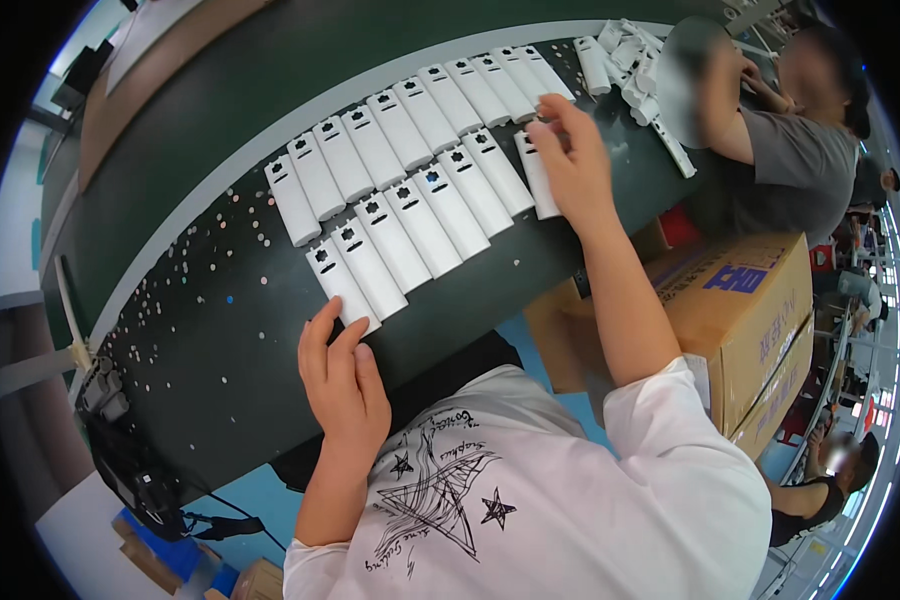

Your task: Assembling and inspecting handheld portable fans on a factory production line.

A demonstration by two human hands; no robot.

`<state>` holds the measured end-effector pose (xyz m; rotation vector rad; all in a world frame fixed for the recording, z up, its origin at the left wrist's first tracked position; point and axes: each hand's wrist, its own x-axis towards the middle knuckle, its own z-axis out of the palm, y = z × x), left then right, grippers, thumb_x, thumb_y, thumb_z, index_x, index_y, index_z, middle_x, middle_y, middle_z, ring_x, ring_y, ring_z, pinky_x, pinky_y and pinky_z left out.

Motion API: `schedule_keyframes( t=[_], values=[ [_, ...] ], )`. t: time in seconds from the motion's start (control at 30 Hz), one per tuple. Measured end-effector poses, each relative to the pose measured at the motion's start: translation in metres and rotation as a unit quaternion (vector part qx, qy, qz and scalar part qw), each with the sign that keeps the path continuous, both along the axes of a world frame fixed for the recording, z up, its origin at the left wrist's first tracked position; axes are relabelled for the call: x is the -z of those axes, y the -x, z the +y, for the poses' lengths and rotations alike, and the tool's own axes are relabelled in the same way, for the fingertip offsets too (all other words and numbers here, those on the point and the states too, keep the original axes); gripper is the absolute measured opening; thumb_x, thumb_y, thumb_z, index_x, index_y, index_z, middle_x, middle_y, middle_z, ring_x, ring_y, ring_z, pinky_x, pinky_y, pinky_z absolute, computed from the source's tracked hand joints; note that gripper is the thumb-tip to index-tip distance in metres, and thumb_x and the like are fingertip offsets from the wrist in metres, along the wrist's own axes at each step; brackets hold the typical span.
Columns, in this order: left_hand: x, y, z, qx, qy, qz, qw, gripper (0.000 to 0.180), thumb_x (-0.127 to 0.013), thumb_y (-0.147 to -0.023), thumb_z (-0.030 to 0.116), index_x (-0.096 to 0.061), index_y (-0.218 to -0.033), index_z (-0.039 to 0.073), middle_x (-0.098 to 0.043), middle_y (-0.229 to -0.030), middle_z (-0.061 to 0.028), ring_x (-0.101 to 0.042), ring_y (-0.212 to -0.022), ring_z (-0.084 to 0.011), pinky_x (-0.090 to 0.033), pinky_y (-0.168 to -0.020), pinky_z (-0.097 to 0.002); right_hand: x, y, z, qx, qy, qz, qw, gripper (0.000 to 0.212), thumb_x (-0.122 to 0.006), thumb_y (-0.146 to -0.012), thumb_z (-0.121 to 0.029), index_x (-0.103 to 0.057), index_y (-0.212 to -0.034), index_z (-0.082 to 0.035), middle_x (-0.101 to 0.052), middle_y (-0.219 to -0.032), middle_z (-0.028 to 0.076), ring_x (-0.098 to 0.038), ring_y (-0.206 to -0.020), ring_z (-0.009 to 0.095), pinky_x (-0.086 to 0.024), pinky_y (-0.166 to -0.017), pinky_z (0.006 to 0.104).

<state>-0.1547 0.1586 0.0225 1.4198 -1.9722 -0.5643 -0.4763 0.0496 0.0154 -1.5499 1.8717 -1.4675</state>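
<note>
Two slanting rows of white plastic casings lie on the dark green table, a back row and a front row. Each casing has a black cut-out and a slot near its far end. My left hand is open, its fingertips at the near end of the leftmost front casing. At the right, my right hand reaches over the last front casing, which sits apart from its neighbours. Thumb and forefinger are spread near its far end; the hand partly hides it.
A heap of white parts lies at the far right, beside a co-worker. Small pale and blue bits are scattered over the table's left. Cardboard boxes stand right of me. A black device with cables hangs at the left edge.
</note>
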Motion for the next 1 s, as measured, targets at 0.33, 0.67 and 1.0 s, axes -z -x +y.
schedule_keyframes(
  t=[0.33,0.67,1.0],
  values=[
    [-0.005,-0.004,0.002,-0.011,-0.019,0.009,1.000,0.021,-0.052,-0.091,-0.001,-0.064,-0.108,-0.002,-0.054,-0.135,-0.0201,-0.048,-0.126,-0.0393,-0.034,-0.111,-0.0484,-0.010,-0.004,0.063,-0.020,-0.076,0.111,0.991,0.034,-0.071,-0.080,-0.012,-0.064,-0.112,-0.005,-0.061,-0.116,0.014,-0.055,-0.111,0.032,-0.044,-0.096,0.0398],
    [0.001,0.000,0.001,-0.007,0.000,-0.005,1.000,0.021,-0.052,-0.091,-0.002,-0.063,-0.109,-0.002,-0.054,-0.135,-0.0202,-0.048,-0.126,-0.0406,-0.034,-0.111,-0.0484,-0.011,-0.004,0.051,-0.023,-0.057,0.067,0.996,0.019,-0.069,-0.085,-0.010,-0.070,-0.103,-0.004,-0.070,-0.117,0.008,-0.062,-0.099,0.027,-0.049,-0.088,0.0359],
    [-0.006,0.001,0.004,0.001,-0.005,-0.003,1.000,0.021,-0.049,-0.095,0.002,-0.062,-0.110,-0.005,-0.050,-0.138,-0.0224,-0.048,-0.124,-0.0388,-0.037,-0.105,-0.0457,0.016,0.076,0.027,0.332,0.018,0.197,0.922,0.050,-0.060,-0.086,-0.005,-0.045,-0.133,0.006,-0.040,-0.144,0.026,-0.038,-0.133,0.043,-0.028,-0.113,0.0490]
  ],
)
